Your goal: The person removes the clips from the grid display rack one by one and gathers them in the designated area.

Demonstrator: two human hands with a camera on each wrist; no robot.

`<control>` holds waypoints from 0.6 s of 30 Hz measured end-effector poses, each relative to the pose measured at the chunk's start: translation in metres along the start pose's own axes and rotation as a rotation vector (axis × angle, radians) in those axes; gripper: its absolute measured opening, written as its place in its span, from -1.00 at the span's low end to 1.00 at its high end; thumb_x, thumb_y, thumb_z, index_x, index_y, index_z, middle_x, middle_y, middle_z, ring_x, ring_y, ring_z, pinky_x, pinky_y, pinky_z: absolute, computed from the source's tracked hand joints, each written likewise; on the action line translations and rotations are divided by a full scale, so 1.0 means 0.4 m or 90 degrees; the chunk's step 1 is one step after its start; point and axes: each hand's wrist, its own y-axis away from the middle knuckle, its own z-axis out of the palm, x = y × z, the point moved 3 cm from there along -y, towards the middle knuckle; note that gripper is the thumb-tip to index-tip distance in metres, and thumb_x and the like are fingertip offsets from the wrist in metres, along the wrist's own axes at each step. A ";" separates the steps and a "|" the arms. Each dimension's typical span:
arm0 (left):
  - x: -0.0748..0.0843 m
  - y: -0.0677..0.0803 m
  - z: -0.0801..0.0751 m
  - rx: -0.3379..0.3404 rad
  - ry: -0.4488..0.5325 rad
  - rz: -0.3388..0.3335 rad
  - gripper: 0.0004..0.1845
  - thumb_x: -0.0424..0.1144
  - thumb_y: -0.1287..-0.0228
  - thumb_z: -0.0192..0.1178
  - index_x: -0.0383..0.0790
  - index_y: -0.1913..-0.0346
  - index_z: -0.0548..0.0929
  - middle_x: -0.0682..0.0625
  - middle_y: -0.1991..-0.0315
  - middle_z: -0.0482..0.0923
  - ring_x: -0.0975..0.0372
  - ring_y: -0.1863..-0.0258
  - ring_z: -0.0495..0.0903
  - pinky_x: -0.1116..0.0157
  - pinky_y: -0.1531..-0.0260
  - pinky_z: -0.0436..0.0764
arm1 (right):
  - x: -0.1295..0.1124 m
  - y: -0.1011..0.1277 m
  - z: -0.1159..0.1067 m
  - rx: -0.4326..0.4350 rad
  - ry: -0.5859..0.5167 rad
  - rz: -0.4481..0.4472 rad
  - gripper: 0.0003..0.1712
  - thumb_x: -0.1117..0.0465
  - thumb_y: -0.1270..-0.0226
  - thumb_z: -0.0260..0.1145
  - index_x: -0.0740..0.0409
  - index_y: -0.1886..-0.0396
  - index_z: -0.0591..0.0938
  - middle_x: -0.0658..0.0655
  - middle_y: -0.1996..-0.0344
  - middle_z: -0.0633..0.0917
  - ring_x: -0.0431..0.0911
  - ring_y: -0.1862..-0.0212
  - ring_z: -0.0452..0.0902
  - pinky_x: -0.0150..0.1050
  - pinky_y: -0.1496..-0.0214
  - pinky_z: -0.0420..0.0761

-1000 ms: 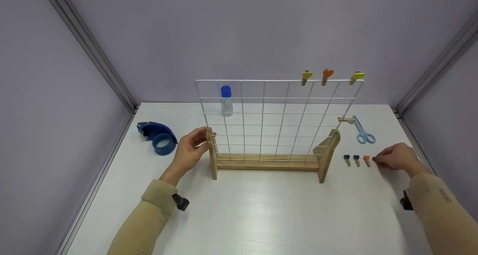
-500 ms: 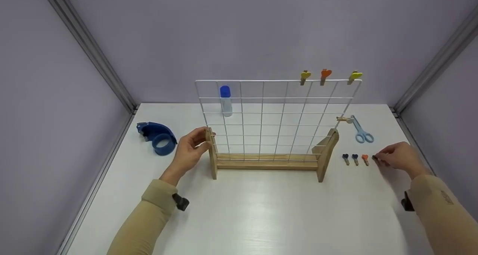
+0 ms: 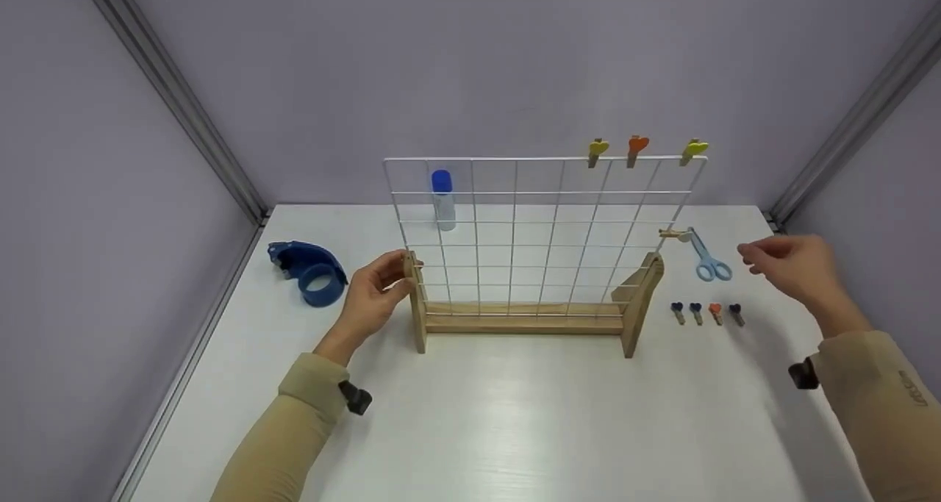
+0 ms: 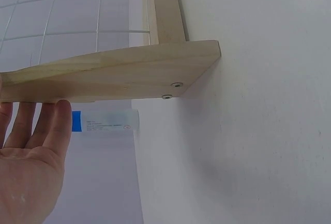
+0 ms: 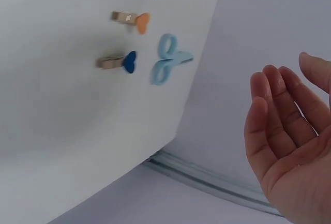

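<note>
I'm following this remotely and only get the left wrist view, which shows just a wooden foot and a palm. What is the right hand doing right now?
Observer: The right hand hovers open above the table, to the right of the wooden stand, and holds nothing.
Operator: What lies closest to it?
Observer: Four small pegs lie in a row on the table between the hand and the stand. The hand touches none of them.
Operator: Are any pegs on the wire grid?
Observer: Three heart-topped pegs are clipped to the top wire near its right end.
</note>
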 end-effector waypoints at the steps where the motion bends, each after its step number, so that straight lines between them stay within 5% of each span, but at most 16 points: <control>1: -0.001 0.000 0.000 0.001 -0.002 0.000 -0.49 -0.56 -0.51 0.36 -0.41 -0.46 0.62 -0.37 -0.33 0.75 -0.01 -0.34 0.73 0.51 -0.21 0.71 | -0.019 0.002 -0.003 0.007 -0.010 -0.003 -0.27 -0.26 -0.73 0.26 0.35 -0.32 0.74 -0.54 0.37 0.68 -0.54 0.28 0.63 -0.53 0.20 0.65; 7: -0.006 -0.001 -0.001 0.005 0.002 0.001 -0.50 -0.56 -0.50 0.36 -0.43 -0.45 0.63 -0.37 -0.31 0.76 0.16 -0.26 0.76 0.51 -0.20 0.72 | -0.148 0.024 -0.022 0.072 -0.069 -0.070 -0.37 -0.18 -0.72 0.33 0.32 -0.26 0.78 -0.53 0.36 0.73 -0.52 0.25 0.67 -0.60 0.17 0.67; 18: -0.001 -0.002 -0.001 0.001 -0.014 0.005 -0.52 -0.53 -0.52 0.36 -0.37 -0.43 0.65 -0.34 -0.30 0.78 -0.01 -0.32 0.75 0.51 -0.22 0.72 | -0.387 0.064 -0.071 0.188 -0.182 -0.209 -0.66 0.13 -0.61 0.49 0.37 -0.05 0.87 -0.48 0.40 0.81 -0.47 0.30 0.74 -0.63 0.17 0.67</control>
